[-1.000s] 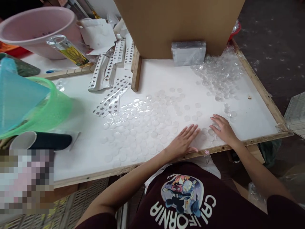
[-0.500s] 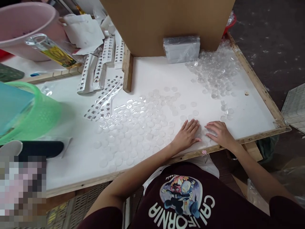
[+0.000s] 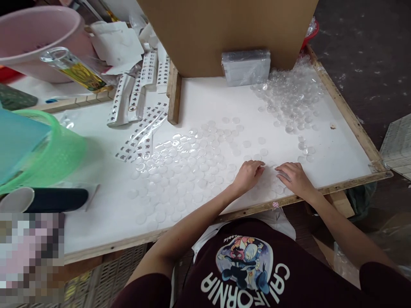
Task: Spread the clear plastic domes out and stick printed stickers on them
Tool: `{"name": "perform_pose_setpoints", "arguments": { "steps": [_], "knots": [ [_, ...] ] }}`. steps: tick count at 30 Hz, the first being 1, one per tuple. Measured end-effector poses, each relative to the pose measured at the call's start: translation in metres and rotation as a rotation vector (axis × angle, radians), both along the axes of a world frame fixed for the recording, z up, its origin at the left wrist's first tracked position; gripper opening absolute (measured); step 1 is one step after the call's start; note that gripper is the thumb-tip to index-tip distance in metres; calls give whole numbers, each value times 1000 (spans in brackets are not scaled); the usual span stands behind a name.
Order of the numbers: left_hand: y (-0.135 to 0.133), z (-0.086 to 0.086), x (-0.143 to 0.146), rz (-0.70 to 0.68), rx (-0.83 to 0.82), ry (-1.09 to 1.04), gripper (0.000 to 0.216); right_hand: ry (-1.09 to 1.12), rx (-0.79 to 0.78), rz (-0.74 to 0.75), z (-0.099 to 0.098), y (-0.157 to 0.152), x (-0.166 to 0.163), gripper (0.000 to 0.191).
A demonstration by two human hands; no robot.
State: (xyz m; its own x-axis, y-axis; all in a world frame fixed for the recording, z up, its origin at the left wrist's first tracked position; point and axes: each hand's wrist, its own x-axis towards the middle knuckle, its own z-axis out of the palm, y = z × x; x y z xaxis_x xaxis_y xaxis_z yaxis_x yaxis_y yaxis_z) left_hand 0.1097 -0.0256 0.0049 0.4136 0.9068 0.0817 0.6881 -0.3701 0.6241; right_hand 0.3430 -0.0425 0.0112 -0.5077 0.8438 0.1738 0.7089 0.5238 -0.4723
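Note:
Clear round discs (image 3: 192,171) lie spread in a broad patch over the white tabletop. My left hand (image 3: 248,175) is at the right end of this patch, its fingers curled in toward the thumb. Whether a disc is between its fingertips I cannot make out. Across a small gap, my right hand (image 3: 294,177) rests low over the table near the front edge, thumb and fingers apart, beside a few loose discs (image 3: 278,188). Further back on the right is a heaped pile of clear domed pieces (image 3: 289,96).
A wooden rim (image 3: 346,111) borders the table. A cardboard panel (image 3: 224,34) stands behind, with a plastic-wrapped block (image 3: 246,68) against it. On the left are printed sticker sheets (image 3: 141,132), a green basket (image 3: 64,149), a dark cylinder (image 3: 61,200) and a pink tub (image 3: 73,38).
My left hand has gone from flat, outstretched fingers to curled ones and shifted slightly left. My right hand has hardly moved. The view has shifted slightly.

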Motion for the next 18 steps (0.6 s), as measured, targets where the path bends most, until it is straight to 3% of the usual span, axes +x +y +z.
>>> {"name": "perform_pose_setpoints", "arguments": {
  "steps": [7, 12, 18],
  "knots": [
    [12, 8, -5, 104, -87, 21, 22, 8, -12, 104, -5, -2, -9, 18],
    [5, 11, -10, 111, 62, 166, 18, -20, 6, 116, -7, -3, -10, 20],
    [-15, 6, -7, -198, 217, 182, 30, 7, -36, 59, -3, -1, -12, 18]
  ]
}}
